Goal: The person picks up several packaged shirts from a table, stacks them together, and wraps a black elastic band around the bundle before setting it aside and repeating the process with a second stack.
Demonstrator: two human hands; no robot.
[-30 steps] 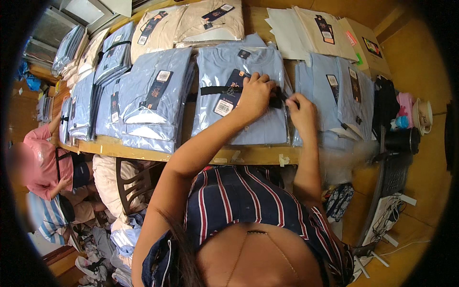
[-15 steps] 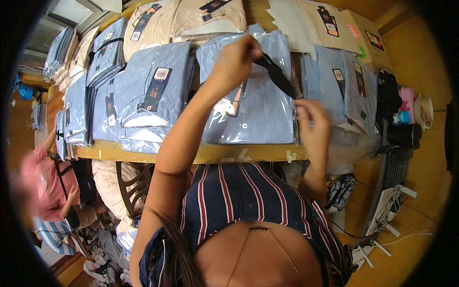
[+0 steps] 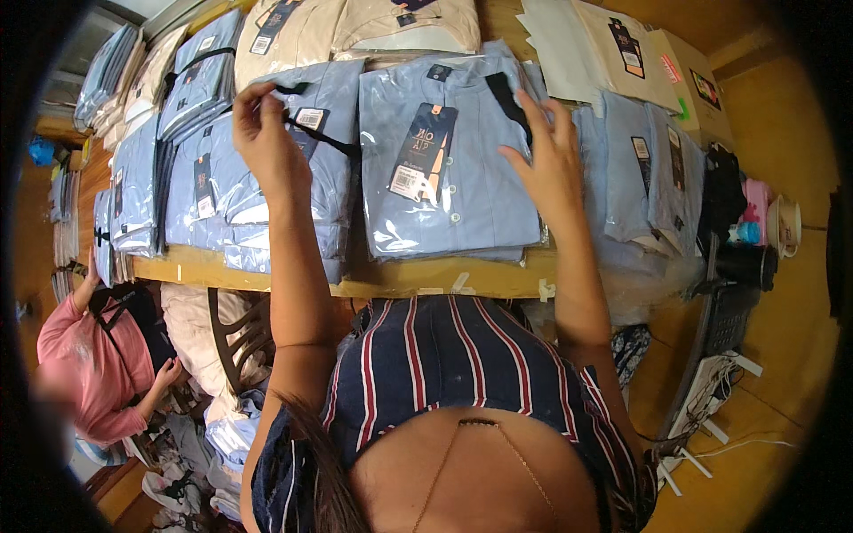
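A stack of folded light-blue shirts in clear bags (image 3: pixel 462 191) lies on the wooden table (image 3: pixel 400 282) straight in front of me, a dark hang tag on the top one. A black strap (image 3: pixel 324 142) runs from my left hand toward this stack and shows again at the stack's far right corner (image 3: pixel 505 96). My left hand (image 3: pixel 265 133) is raised over the neighbouring stack and pinches the strap's end. My right hand (image 3: pixel 553 155) rests with fingers spread on the right side of the top shirt, beside the strap.
More bagged blue shirt stacks (image 3: pixel 200 182) fill the table's left, beige ones (image 3: pixel 355 27) the back, white sheets and a cardboard box (image 3: pixel 640 58) the back right. A person in pink (image 3: pixel 93 355) sits low at left beside a chair (image 3: pixel 240 329). Cables (image 3: pixel 720 391) lie on the floor at right.
My left hand has carried the strap's end from above the middle stack out to the left. My right hand has moved from the stack's near right corner up onto the top shirt, fingers now spread.
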